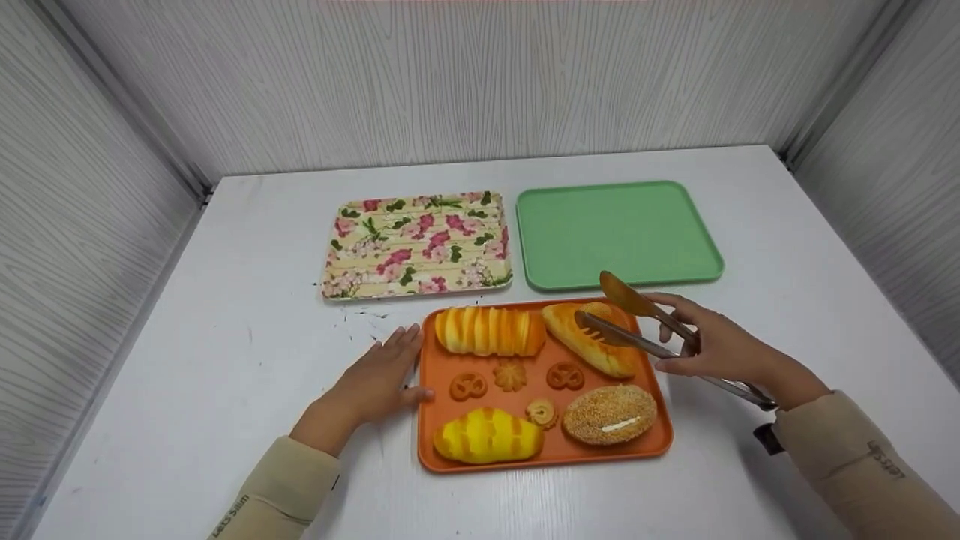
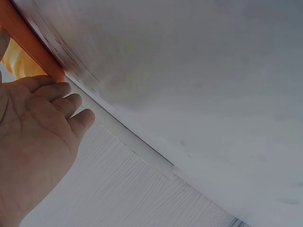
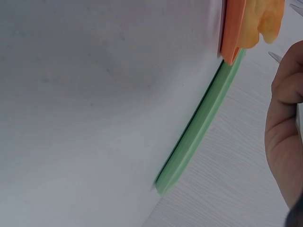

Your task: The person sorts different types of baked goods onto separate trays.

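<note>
In the head view my right hand [image 1: 716,345] grips a pair of tongs [image 1: 637,341]. Their two arms are spread, the tips over a long bread loaf [image 1: 619,361] at the upper right of an orange tray [image 1: 480,469]. My left hand [image 1: 382,379] rests at the tray's left edge with fingers straight, the thumb over the rim; the left wrist view also shows this hand [image 2: 45,118] by the orange edge. Also on the tray are a sliced-look loaf [image 1: 487,331], a yellow bread [image 1: 489,436], a sesame bun [image 1: 609,415] and several small cookies [image 1: 510,376].
Behind the orange tray lie a flower-patterned tray [image 1: 420,244] on the left and a green tray [image 1: 619,236] on the right. All stand on a white table [image 1: 247,337] with wood-grain panels [image 1: 480,82] at the back and sides.
</note>
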Motion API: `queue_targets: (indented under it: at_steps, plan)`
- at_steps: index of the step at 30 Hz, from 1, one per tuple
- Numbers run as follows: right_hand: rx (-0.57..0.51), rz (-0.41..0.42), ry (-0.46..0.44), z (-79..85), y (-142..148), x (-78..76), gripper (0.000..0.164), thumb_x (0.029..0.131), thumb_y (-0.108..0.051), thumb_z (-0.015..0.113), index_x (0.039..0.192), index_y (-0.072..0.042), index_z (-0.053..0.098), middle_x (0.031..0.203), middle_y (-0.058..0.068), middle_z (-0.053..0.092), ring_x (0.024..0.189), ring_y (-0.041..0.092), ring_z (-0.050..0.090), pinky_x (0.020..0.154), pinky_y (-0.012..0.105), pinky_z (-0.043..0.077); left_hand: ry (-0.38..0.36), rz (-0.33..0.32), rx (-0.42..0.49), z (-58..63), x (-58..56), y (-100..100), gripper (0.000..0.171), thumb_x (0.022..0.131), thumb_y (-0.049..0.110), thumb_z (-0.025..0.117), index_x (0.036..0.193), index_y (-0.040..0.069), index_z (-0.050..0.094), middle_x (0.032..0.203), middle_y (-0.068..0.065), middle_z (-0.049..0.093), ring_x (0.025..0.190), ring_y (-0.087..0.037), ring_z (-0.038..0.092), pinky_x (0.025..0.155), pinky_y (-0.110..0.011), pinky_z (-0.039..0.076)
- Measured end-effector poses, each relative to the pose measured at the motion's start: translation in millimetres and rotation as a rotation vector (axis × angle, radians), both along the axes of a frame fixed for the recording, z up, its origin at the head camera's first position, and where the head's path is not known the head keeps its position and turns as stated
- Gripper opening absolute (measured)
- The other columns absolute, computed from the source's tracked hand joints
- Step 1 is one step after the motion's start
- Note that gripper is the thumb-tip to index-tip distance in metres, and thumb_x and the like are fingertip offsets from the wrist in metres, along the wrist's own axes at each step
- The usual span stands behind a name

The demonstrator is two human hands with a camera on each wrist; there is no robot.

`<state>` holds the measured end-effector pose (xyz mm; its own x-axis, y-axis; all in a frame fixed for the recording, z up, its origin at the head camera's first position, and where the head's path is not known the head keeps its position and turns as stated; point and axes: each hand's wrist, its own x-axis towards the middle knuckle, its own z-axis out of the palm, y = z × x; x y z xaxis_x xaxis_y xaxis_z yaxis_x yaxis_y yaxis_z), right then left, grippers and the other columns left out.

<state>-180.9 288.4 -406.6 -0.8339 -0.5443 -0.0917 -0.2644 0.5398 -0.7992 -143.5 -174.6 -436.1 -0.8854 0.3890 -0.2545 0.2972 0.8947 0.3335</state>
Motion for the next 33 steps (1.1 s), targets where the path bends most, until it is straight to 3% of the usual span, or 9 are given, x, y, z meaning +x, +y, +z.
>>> queue_targets:
  at_steps: [5,14,19,24,29,33]
  plan:
    - [0.013,0.043,0.006,-0.8,-4.1,0.4,0.084,0.08,-0.015,0.079,0.148,-0.024,0.031,0.1,0.012,0.053,0.052,0.012,0.049,0.048,0.028,0.046,0.005,-0.01,-0.001,-0.9,0.6,-0.4,0.091,0.088,0.051,0.06,0.152,0.003,0.016,0.158,-0.011,0.013,0.144,-0.027,0.009,0.114,-0.047,0.011]
    - [0.055,0.047,0.025,-5.2,-3.0,-0.5,0.077,0.083,-0.018,0.076,0.148,-0.026,0.034,0.103,0.008,0.055,0.055,0.013,0.051,0.05,0.028,0.047,-0.001,-0.009,-0.004,-1.4,1.3,-0.4,0.092,0.088,0.053,0.058,0.152,0.003,0.016,0.158,-0.01,0.012,0.144,-0.027,0.008,0.114,-0.046,0.012]
    - [0.02,0.067,0.022,-5.7,-3.0,0.3,0.074,0.086,-0.018,0.073,0.149,-0.02,0.034,0.107,0.012,0.058,0.06,0.019,0.061,0.054,0.033,0.054,-0.005,-0.002,-0.004,0.3,1.4,0.2,0.091,0.089,0.053,0.059,0.152,0.004,0.016,0.158,-0.009,0.012,0.144,-0.026,0.008,0.114,-0.046,0.012]
    - [-0.033,0.071,0.009,-5.0,-3.2,2.5,0.07,0.088,-0.016,0.071,0.148,-0.016,0.037,0.106,0.016,0.06,0.058,0.026,0.062,0.052,0.037,0.054,-0.016,0.006,0.003,1.9,1.4,0.9,0.091,0.089,0.052,0.059,0.152,0.005,0.015,0.158,-0.008,0.012,0.144,-0.026,0.008,0.114,-0.045,0.011]
    - [-0.06,0.041,-0.03,-3.6,-2.1,5.3,0.065,0.089,-0.016,0.069,0.147,-0.021,0.04,0.107,0.016,0.062,0.056,0.032,0.058,0.05,0.038,0.053,-0.013,0.007,0.011,2.2,1.6,1.0,0.091,0.088,0.051,0.06,0.152,0.005,0.015,0.158,-0.008,0.012,0.144,-0.026,0.008,0.114,-0.045,0.012]
    - [-0.029,0.009,-0.03,-0.1,0.0,6.4,0.063,0.09,-0.02,0.068,0.146,-0.027,0.041,0.104,0.012,0.062,0.056,0.028,0.057,0.049,0.036,0.051,-0.006,-0.003,0.019,1.1,1.7,0.4,0.091,0.089,0.05,0.06,0.152,0.004,0.015,0.158,-0.01,0.013,0.144,-0.027,0.009,0.114,-0.046,0.012]
